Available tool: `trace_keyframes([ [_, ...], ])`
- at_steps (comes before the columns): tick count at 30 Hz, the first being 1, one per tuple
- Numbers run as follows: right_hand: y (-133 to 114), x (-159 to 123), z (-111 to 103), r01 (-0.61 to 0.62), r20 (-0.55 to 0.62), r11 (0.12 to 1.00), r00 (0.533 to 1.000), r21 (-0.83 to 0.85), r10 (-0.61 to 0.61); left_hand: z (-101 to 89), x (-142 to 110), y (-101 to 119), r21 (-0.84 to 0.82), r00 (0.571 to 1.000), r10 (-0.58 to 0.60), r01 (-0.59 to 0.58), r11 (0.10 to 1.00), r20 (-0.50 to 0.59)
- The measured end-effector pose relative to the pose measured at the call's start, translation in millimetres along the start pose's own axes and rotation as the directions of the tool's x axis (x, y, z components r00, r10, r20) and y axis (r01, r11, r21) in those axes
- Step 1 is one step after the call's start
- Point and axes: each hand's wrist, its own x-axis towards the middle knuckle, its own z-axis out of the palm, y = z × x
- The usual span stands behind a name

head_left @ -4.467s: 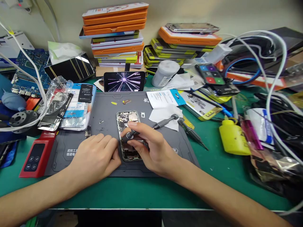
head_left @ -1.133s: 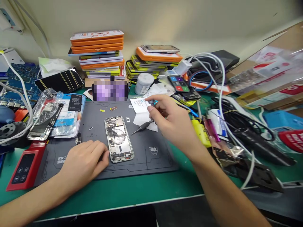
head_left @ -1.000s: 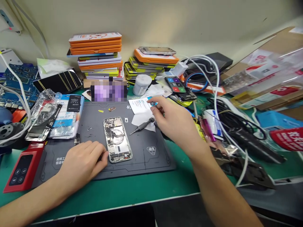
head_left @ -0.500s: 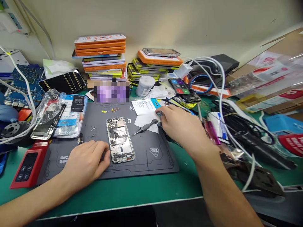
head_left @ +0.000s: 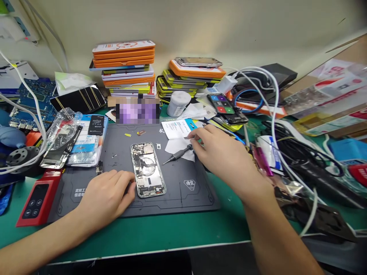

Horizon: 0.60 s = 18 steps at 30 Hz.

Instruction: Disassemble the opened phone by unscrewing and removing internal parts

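An opened phone (head_left: 148, 170) lies on the dark work mat (head_left: 172, 198), its inner parts showing. Beside its left edge my left hand (head_left: 110, 191) rests on the mat, fingers curled in; nothing shows in it. My right hand (head_left: 222, 152) hovers at the mat's right edge, thumb and fingers pinched together. A small thin dark tip pokes out at the fingertips, too small to name. Just below those fingers a grey precision screwdriver (head_left: 178, 154) lies on white paper (head_left: 171, 146), its tip toward the phone. A SIM tray (head_left: 158, 146) sits near the phone's upper right corner.
Small loose parts, including a copper-coloured flex piece (head_left: 141, 133), lie above the phone. Left are a red device (head_left: 36, 202) and a black battery (head_left: 95, 125). Stacked orange boxes (head_left: 123, 61) and a white tub (head_left: 177, 104) stand behind. White cables (head_left: 276, 99) tangle at right.
My right hand has shifted left, its fingertips now over the screwdriver's handle end. My left hand stays beside the phone. The whole view has shifted slightly.
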Motion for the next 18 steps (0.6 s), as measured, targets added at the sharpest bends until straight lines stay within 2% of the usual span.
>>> trace_keyframes([
  [2,0.6,-1.5,-1.3,0.062,0.002,0.994,0.998,0.088,-0.063,-0.5,0.4,0.3,-0.003,1.0,0.005,-0.005,1.0,-0.001],
  [4,1.9,-3.6,-1.8,0.179,0.043,0.96,0.98,0.215,-0.192,-0.7,0.6,0.5,-0.008,1.0,0.007,-0.007,1.0,0.001],
  [6,3.1,-5.6,-1.7,0.289,0.108,0.894,0.933,0.342,-0.343,-0.8,0.6,0.6,-0.01,1.0,0.005,-0.005,1.0,0.01],
  [8,3.5,-6.9,-1.4,0.342,0.162,0.847,0.886,0.407,-0.435,-0.9,0.5,0.7,-0.004,1.0,0.003,-0.003,1.0,0.019],
  [11,3.9,-6.8,-0.1,0.354,0.195,0.839,0.866,0.413,-0.461,-1.2,0.4,1.1,-0.003,1.0,0.005,-0.005,1.0,0.023],
  [18,1.8,-3.8,1.3,0.379,0.144,0.87,0.887,0.317,-0.439,-0.5,-0.3,1.0,-0.002,0.999,0.001,-0.001,1.0,0.04],
])
